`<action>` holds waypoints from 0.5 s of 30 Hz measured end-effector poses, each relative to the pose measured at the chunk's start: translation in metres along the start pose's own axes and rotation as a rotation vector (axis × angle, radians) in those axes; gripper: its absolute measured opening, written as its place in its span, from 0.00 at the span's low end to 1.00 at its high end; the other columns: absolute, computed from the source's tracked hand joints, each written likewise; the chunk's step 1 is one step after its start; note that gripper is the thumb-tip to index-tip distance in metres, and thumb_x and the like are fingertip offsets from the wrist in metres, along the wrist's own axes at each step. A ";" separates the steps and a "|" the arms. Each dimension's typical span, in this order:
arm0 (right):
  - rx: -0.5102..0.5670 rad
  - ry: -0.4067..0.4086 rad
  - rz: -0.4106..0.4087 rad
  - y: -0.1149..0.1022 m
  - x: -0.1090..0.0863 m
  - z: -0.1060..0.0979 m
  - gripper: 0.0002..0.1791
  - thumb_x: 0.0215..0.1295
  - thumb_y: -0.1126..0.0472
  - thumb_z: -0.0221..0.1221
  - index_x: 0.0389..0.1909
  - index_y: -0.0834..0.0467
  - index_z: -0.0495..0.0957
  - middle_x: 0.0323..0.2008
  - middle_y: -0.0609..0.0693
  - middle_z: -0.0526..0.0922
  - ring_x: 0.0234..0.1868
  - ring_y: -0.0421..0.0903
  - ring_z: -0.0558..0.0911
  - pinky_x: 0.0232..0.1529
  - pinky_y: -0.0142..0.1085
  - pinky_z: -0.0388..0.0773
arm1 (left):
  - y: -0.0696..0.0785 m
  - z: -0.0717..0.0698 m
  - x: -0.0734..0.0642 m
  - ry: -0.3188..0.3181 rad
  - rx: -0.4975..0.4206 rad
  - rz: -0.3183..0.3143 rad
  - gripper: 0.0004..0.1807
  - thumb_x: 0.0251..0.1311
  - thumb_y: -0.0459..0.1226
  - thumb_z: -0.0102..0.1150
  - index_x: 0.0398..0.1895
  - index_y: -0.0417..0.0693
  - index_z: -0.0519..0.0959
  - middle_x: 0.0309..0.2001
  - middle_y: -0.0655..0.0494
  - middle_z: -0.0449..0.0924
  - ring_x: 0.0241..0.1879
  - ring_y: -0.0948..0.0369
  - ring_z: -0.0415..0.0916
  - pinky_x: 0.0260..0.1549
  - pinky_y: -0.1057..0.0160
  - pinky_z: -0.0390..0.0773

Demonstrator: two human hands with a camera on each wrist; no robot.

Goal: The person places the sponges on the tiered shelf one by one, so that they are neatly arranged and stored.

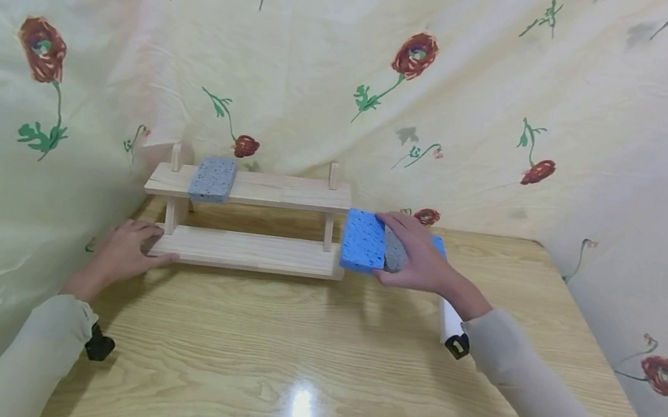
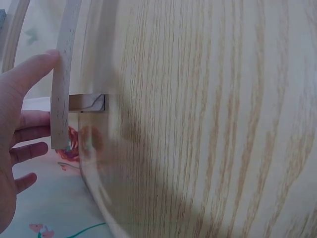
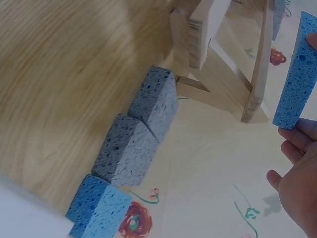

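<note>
A two-tier wooden shelf rack (image 1: 248,252) stands against the cloth backdrop. My left hand (image 1: 123,249) grips the left end of its lower board; in the left wrist view the thumb lies on one side of the board (image 2: 61,99) and fingers are on the other. My right hand (image 1: 415,254) holds a blue sponge (image 1: 364,241) by its edges, raised just right of the rack. That sponge (image 3: 298,74) is pinched between thumb and fingertips in the right wrist view. A grey sponge (image 1: 213,178) rests on the upper board, toward the left.
On the table beside the rack, two grey sponges (image 3: 124,148) and another blue sponge (image 3: 99,208) stand in a row along the backdrop. A white object (image 1: 450,322) shows under the right forearm. Floral cloth (image 1: 306,51) bounds the table behind and at the sides.
</note>
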State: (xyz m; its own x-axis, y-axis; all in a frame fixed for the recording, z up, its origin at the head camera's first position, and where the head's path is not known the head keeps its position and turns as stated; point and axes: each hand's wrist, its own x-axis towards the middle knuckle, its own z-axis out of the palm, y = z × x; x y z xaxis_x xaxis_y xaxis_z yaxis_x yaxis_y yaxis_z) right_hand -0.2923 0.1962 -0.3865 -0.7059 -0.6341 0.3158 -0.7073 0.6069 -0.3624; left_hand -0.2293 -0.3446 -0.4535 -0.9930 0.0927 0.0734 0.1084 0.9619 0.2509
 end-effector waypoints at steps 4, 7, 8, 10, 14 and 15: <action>-0.012 0.007 -0.017 -0.005 0.009 -0.001 0.55 0.47 0.44 0.71 0.77 0.58 0.60 0.72 0.58 0.67 0.73 0.58 0.65 0.69 0.63 0.63 | -0.001 -0.001 0.001 0.013 0.033 0.011 0.46 0.60 0.65 0.62 0.63 0.32 0.76 0.66 0.29 0.72 0.66 0.31 0.65 0.65 0.29 0.60; -0.001 0.013 -0.032 -0.009 0.015 -0.002 0.55 0.48 0.45 0.71 0.77 0.58 0.60 0.72 0.59 0.67 0.74 0.59 0.63 0.70 0.63 0.62 | -0.001 -0.001 0.001 0.018 0.055 0.017 0.46 0.59 0.65 0.62 0.62 0.33 0.77 0.65 0.30 0.73 0.66 0.32 0.66 0.65 0.29 0.59; 0.001 0.015 -0.035 -0.010 0.017 -0.002 0.55 0.48 0.45 0.71 0.77 0.58 0.60 0.72 0.58 0.66 0.74 0.59 0.63 0.71 0.63 0.62 | -0.002 -0.001 0.001 0.020 0.057 0.018 0.46 0.59 0.65 0.62 0.62 0.33 0.77 0.65 0.30 0.74 0.66 0.32 0.66 0.65 0.30 0.59; 0.008 0.013 -0.033 -0.012 0.021 -0.002 0.56 0.48 0.46 0.72 0.78 0.57 0.59 0.73 0.58 0.65 0.75 0.58 0.62 0.72 0.62 0.61 | -0.002 -0.001 0.001 0.022 0.064 0.021 0.46 0.59 0.66 0.62 0.62 0.33 0.77 0.65 0.30 0.74 0.65 0.33 0.67 0.65 0.30 0.60; 0.015 -0.004 -0.014 -0.018 0.029 -0.001 0.57 0.48 0.46 0.73 0.78 0.55 0.58 0.74 0.56 0.64 0.76 0.58 0.59 0.73 0.62 0.59 | -0.002 -0.001 0.001 0.024 0.063 0.022 0.45 0.59 0.66 0.62 0.61 0.34 0.78 0.64 0.31 0.75 0.65 0.33 0.67 0.64 0.30 0.60; 0.010 -0.005 -0.015 -0.019 0.031 -0.001 0.57 0.48 0.46 0.74 0.78 0.55 0.58 0.74 0.56 0.64 0.76 0.58 0.59 0.73 0.63 0.59 | -0.002 -0.001 0.001 0.023 0.061 0.022 0.45 0.59 0.66 0.62 0.61 0.34 0.78 0.64 0.31 0.75 0.65 0.33 0.67 0.64 0.30 0.61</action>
State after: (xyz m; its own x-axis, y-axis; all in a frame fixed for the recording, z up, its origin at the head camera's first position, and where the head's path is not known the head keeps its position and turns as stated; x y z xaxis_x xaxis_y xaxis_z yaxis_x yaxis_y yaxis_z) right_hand -0.3010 0.1650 -0.3692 -0.6947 -0.6457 0.3168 -0.7176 0.5925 -0.3660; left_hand -0.2303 -0.3466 -0.4527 -0.9890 0.1088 0.1001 0.1263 0.9737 0.1896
